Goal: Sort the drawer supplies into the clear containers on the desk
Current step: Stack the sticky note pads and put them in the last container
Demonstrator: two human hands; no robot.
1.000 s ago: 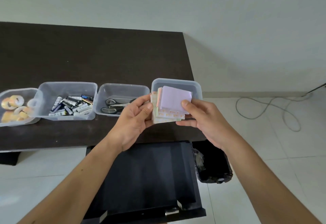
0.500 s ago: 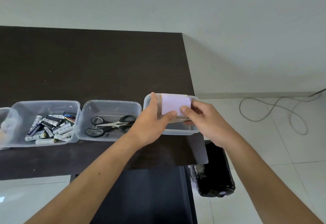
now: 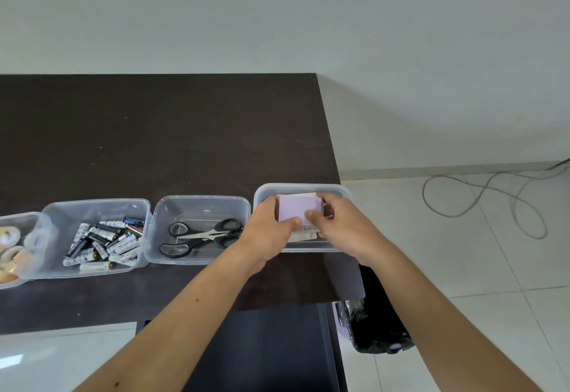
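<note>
A stack of sticky note pads [image 3: 296,209], lilac on top, sits low inside the rightmost clear container [image 3: 300,188] on the dark desk [image 3: 172,132]. My left hand [image 3: 268,234] grips the stack's left side with the thumb on top. My right hand [image 3: 342,225] holds its right side, thumb on the lilac pad. To the left stand a container with black scissors [image 3: 200,232], one with several batteries [image 3: 105,243], and one with tape rolls [image 3: 10,249] at the frame's left edge.
The open black drawer [image 3: 271,345] lies below the desk's front edge. A black bin bag [image 3: 376,320] stands on the tiled floor to the right of it. A grey cable [image 3: 481,197] loops across the floor near the wall.
Both hands have carried the pad stack forward and down from above the desk's edge into the rightmost container. The view has tilted up, showing more of the desk.
</note>
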